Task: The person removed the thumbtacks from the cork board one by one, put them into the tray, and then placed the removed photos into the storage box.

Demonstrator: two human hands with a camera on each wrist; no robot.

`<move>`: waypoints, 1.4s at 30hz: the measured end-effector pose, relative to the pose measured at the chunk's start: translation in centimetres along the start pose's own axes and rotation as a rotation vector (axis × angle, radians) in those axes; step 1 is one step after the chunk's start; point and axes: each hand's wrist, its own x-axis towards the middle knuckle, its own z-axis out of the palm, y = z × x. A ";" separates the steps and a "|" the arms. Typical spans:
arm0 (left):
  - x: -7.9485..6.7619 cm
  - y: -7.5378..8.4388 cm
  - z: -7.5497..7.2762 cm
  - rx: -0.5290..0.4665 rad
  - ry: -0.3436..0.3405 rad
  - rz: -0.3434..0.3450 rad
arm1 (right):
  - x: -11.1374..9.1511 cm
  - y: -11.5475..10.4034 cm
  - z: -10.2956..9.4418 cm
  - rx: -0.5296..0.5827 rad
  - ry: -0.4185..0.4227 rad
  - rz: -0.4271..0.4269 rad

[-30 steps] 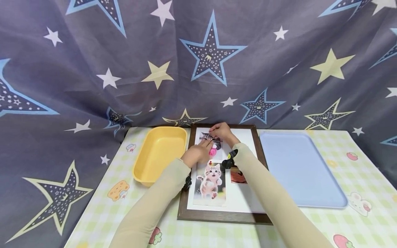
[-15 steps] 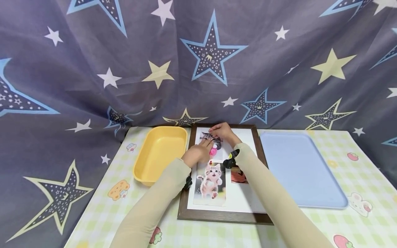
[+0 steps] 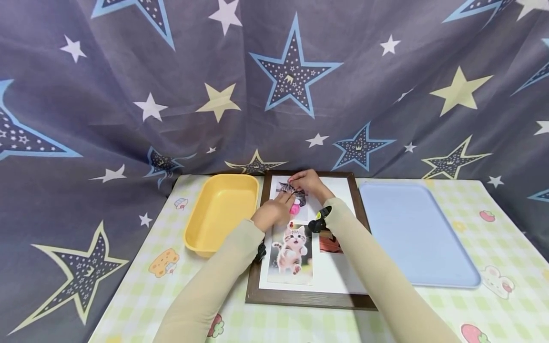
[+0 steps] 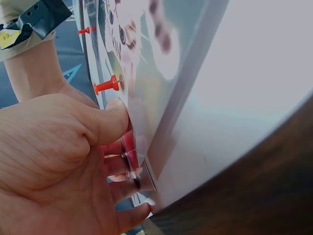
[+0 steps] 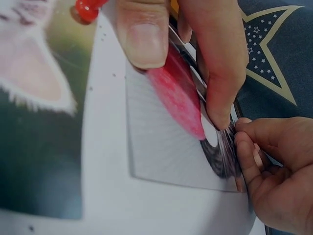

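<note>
A brown-framed white board (image 3: 300, 298) lies on the table with photos on it. My left hand (image 3: 273, 212) rests on the upper photo of a tabby cat with a pink patch (image 5: 181, 100), fingers extended over it and thumb against its surface in the right wrist view. My right hand (image 3: 310, 183) is at that photo's top edge, thumb and fingertips pinching a small red thing that looks like a pushpin, mostly hidden by the fingers. Below is a kitten photo (image 3: 291, 257), held by a red pushpin (image 4: 107, 85) at its top edge.
To the left of the board stands a yellow basin (image 3: 223, 209); to the right lies a pale blue tray (image 3: 416, 233). A reddish photo (image 3: 329, 243) is partly hidden under my right forearm. A star-patterned curtain (image 3: 274, 133) hangs behind the table.
</note>
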 end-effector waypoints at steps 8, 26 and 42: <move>-0.1 0.1 0.1 -0.004 -0.021 0.001 | 0.1 0.2 0.1 -0.011 -0.013 0.029; -0.1 0.1 0.0 -0.023 -0.005 -0.006 | -0.3 -0.2 0.1 -0.009 0.011 -0.005; 0.0 -0.1 -0.2 -0.014 0.004 0.005 | 0.0 -0.5 -0.1 -0.029 0.006 0.002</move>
